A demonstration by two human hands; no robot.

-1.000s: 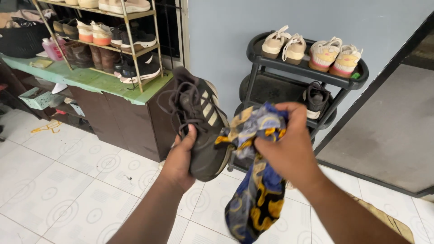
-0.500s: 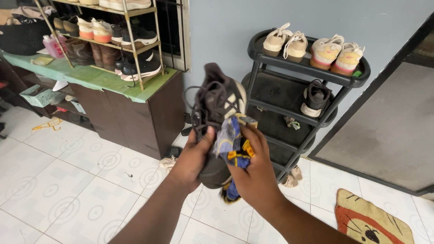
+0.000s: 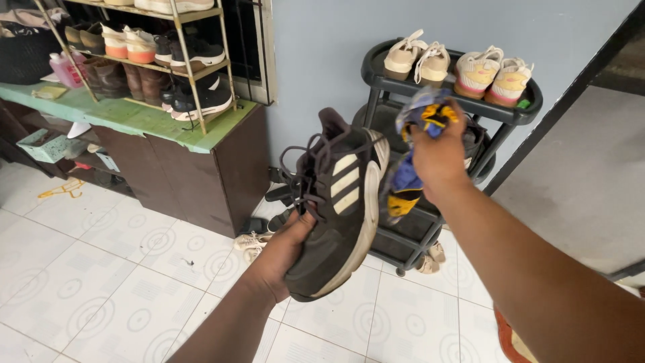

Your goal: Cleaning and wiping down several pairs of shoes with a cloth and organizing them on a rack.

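Shoe wiping looks to be the step in hand, judging from what you hold. Your left hand [image 3: 282, 259] grips a dark brown sneaker [image 3: 339, 205] at centre frame, toe pointing down toward the lower middle, heel up, pale stripes and pale sole edge turned to the camera. Thumb lies over the upper near the laces [image 3: 302, 178], which hang loose; the other fingers are wrapped under the shoe and mostly hidden, so clenched on it as far as you can tell.

Your right hand [image 3: 438, 156], upper right of centre, is closed into a fist round a bunched blue and yellow cloth [image 3: 411, 151]. Part of the cloth sticks out above the knuckles, part hangs below the fist just beside the sneaker's sole edge. Whether cloth and shoe touch there, cannot tell; they look apart or barely meeting.

Judgement on the next move: the cloth hand would need to come back onto the shoe's side with firm contact while the left hand keeps the shoe steady and turns a fresh face to it.

Behind, upper right, a black tiered shoe rack [image 3: 393, 84] carries pale sneakers on top. Upper left, a metal shelf of shoes [image 3: 185, 70] stands on a green-topped bench [image 3: 134, 117]. White patterned floor tiles [image 3: 101, 289] fill the lower left.
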